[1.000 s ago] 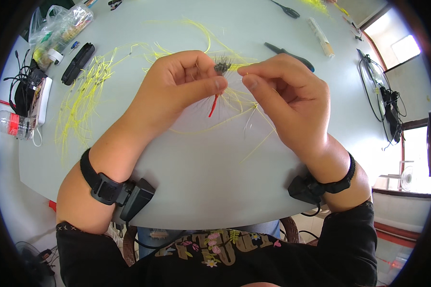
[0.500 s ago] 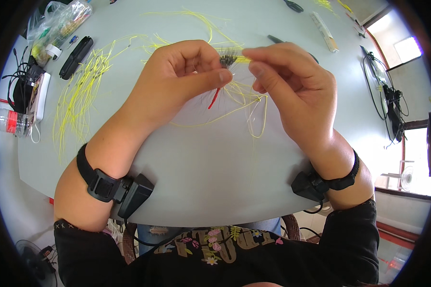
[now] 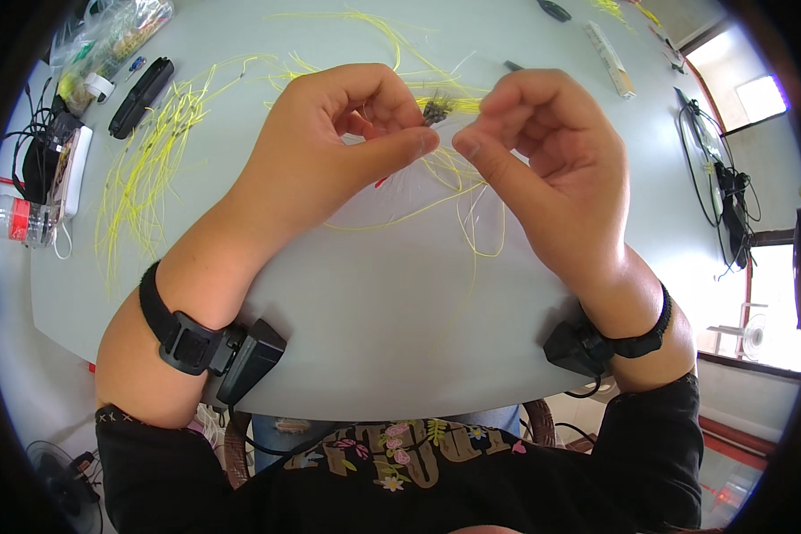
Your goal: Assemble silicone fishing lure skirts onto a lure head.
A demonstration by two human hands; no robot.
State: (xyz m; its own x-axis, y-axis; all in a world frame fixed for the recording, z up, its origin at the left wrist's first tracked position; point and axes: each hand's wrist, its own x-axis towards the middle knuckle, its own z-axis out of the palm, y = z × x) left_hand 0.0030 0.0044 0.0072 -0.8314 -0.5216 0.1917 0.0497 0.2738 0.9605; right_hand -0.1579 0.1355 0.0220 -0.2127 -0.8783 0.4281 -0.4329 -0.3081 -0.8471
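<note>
My left hand [image 3: 365, 120] is closed in a pinch on a small bundle of fine strands. The bundle's dark, bristly end [image 3: 437, 109] fans out past my thumb and fingertips; the rest is mostly hidden in the hand. A bit of red [image 3: 381, 182] shows below that thumb. Close by on the right, my right hand [image 3: 543, 133] has its thumb and forefinger apart, with nothing visible between them. Thin yellow strands [image 3: 454, 169] lie on the table behind and beneath both hands, some looping toward me.
More yellow strands [image 3: 156, 169] spread across the grey table [image 3: 400, 311] at left. Beyond them lie a black case [image 3: 141, 98] and a plastic bag [image 3: 116, 40]. A clear bottle [image 3: 22, 221] is at the left edge. A long narrow box [image 3: 610, 60] lies far right.
The bristly end has tilted and shifted slightly right. My right forefinger and thumb have spread wider apart, and less of the red piece shows below my left hand.
</note>
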